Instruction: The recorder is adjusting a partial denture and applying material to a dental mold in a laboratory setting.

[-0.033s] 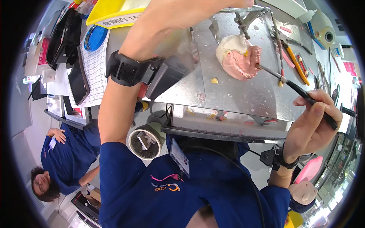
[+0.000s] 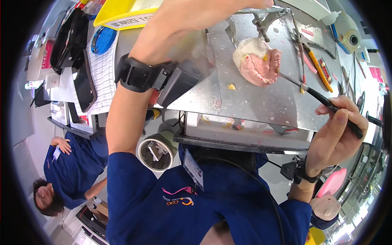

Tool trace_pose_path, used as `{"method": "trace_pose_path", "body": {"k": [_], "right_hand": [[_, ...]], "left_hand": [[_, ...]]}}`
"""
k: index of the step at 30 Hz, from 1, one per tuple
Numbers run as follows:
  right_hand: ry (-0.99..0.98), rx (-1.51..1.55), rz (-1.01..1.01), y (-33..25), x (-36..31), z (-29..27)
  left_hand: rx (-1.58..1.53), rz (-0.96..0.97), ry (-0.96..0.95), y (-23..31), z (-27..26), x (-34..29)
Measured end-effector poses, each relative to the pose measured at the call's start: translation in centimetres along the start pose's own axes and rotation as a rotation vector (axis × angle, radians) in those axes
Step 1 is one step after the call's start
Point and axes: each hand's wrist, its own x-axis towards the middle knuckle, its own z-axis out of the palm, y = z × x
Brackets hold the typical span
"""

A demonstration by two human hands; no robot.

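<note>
In my right hand point(image 2: 337, 130) is a wax knife with a black handle point(image 2: 324, 99). Its metal tip meets the edge of the pink wax point(image 2: 261, 69), at the side nearest that hand. The wax covers part of a white plaster dental model point(image 2: 245, 48), which sits at a metal articulator point(image 2: 261, 24). Above them, my left hand point(image 2: 232, 6) reaches over to the articulator's top, and the picture's upper edge cuts off most of its fingers, so its grip is hidden.
Yellow-handled pliers point(image 2: 318, 69) and other slim tools lie on the metal bench point(image 2: 253, 104) to the right. A yellow tray point(image 2: 118, 16), a blue ring-shaped case point(image 2: 104, 41) and a phone point(image 2: 84, 81) are left. Below stands a bin point(image 2: 155, 153); another person point(image 2: 77, 163) is at far left.
</note>
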Motion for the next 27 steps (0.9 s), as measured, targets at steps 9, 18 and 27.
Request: {"method": "trace_pose_path", "body": {"k": [9, 18, 27], "right_hand": [[-0.230, 0.028, -0.156, -2.7, -0.4, 1.7], [-0.062, -0.066, -0.309, -2.7, -0.9, 2.9], [-0.054, -0.027, -0.332, -3.3, -3.6, 3.4]], "left_hand": [[0.011, -0.029, 0.003, -0.2, -0.1, 0.1], [0.019, 0.038, 0.021, -0.4, -0.6, -0.1], [0.117, -0.128, 0.083, 1.1, -0.4, -0.7]]}}
